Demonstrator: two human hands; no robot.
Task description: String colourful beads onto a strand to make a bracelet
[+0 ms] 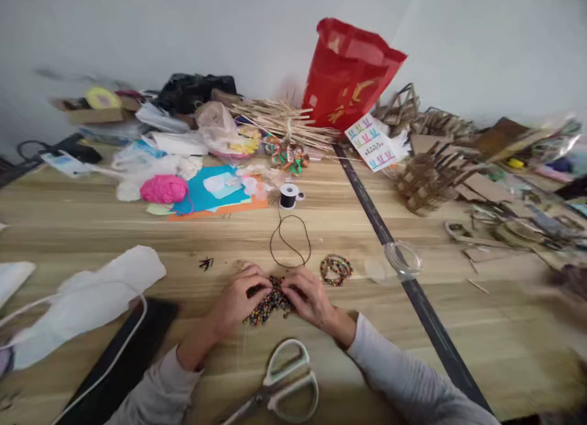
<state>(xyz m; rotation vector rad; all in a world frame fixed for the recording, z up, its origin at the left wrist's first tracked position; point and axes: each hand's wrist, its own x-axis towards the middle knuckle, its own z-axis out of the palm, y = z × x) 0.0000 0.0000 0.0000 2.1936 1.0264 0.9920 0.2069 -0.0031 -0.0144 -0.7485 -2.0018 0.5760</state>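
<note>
My left hand [238, 299] and my right hand [309, 296] rest close together on the wooden table [92, 229], fingers bent over a small heap of multicoloured beads [268, 304] between them. A thin black cord [290, 238] loops from the hands up to a small black spool [288, 195]. Whether a fingertip pinches the cord or a bead is too small to tell. A finished beaded bracelet [336, 269] lies just right of my right hand.
White-handled scissors [287, 382] lie near the front edge. A white cloth [87, 296] and a dark flat case [123, 358] sit at left. A clear round lid [402, 258] lies right. Pink yarn [164, 189], coloured paper, sticks, a red bag [348, 76] and cardboard pieces crowd the back.
</note>
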